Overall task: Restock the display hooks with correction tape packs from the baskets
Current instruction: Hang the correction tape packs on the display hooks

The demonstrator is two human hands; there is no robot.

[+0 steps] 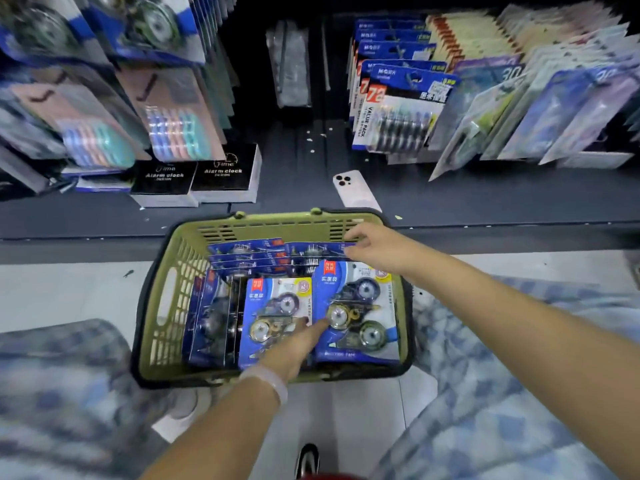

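A green basket stands on the floor in front of the shelf, filled with several blue correction tape packs. Two large packs lie face up at the front: one in the middle and one on the right. Smaller packs are stacked along the far wall. My left hand reaches into the basket, its fingers lying between the two large packs and touching the right one's edge. My right hand hovers over the basket's far right corner, fingers loosely bent at the top of the right pack.
A white phone lies on the dark shelf ledge behind the basket. Alarm clock boxes stand at left, hanging packs of tape at right. My knees in blue checked fabric flank the basket.
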